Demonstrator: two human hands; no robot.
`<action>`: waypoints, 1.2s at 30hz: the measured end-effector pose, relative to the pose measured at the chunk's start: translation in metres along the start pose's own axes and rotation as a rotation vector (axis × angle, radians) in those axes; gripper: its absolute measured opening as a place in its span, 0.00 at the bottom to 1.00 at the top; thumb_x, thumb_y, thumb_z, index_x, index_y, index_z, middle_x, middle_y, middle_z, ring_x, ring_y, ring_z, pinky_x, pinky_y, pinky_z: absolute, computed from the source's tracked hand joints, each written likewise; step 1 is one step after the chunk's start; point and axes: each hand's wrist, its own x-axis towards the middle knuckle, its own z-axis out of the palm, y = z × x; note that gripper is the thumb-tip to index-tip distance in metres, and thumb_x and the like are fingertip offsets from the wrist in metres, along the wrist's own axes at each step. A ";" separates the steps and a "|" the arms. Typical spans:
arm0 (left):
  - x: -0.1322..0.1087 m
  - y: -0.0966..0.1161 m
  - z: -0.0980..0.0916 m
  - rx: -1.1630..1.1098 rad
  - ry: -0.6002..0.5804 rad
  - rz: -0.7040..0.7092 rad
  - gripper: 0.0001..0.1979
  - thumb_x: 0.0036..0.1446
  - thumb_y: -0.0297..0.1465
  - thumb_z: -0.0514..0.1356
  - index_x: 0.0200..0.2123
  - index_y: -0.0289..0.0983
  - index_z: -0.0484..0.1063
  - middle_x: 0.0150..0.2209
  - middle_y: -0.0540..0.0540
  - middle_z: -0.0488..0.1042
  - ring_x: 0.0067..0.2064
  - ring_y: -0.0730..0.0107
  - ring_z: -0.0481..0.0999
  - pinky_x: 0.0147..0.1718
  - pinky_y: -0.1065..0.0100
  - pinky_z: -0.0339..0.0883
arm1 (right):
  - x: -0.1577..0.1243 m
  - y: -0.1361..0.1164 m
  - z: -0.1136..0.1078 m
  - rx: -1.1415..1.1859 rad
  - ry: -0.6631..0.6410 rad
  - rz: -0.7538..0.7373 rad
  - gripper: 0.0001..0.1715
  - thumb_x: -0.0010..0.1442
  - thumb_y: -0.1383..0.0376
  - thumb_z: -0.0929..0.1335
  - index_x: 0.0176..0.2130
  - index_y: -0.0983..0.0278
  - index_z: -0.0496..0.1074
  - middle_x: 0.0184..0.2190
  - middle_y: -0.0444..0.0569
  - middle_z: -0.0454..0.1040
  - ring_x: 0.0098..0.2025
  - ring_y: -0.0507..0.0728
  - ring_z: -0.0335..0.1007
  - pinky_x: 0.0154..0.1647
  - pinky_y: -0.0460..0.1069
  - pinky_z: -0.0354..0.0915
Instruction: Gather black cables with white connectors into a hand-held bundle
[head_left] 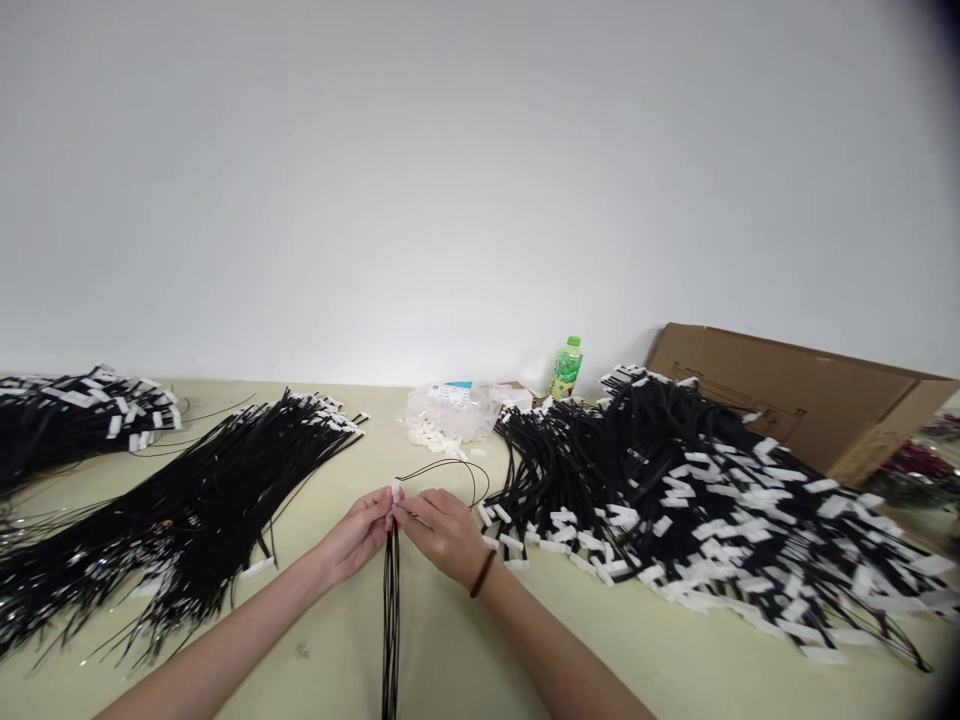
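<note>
Head view: left hand, fingers pinched on white connector; right hand, fingers bunched just below it, exact grip unclear. Black cable bundle hangs beneath, over counter. Looped wire could snag nearby cable pile if tugged.

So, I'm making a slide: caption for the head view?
Left hand and right hand meet at a white connector on black wires.
</note>
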 end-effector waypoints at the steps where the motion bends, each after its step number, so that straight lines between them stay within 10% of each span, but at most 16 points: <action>1: 0.000 -0.001 -0.001 -0.002 0.006 -0.008 0.10 0.40 0.30 0.66 0.26 0.31 0.71 0.24 0.50 0.67 0.25 0.82 0.61 0.27 0.78 0.57 | 0.000 0.000 -0.001 0.000 -0.013 -0.020 0.08 0.60 0.70 0.60 0.39 0.67 0.66 0.33 0.48 0.68 0.36 0.50 0.60 0.34 0.47 0.59; 16: -0.003 -0.006 -0.001 0.119 -0.022 -0.086 0.10 0.43 0.32 0.65 0.24 0.29 0.71 0.23 0.48 0.68 0.25 0.79 0.63 0.27 0.75 0.57 | -0.006 -0.003 -0.002 0.071 -0.048 -0.080 0.09 0.61 0.71 0.59 0.33 0.68 0.67 0.34 0.47 0.69 0.38 0.50 0.61 0.35 0.47 0.59; 36: 0.006 0.008 -0.009 0.250 0.106 0.074 0.18 0.39 0.40 0.65 0.28 0.30 0.72 0.28 0.47 0.69 0.26 0.80 0.59 0.27 0.74 0.54 | 0.010 0.022 -0.035 1.073 0.441 1.062 0.15 0.60 0.56 0.58 0.33 0.66 0.58 0.28 0.46 0.67 0.31 0.50 0.69 0.34 0.50 0.69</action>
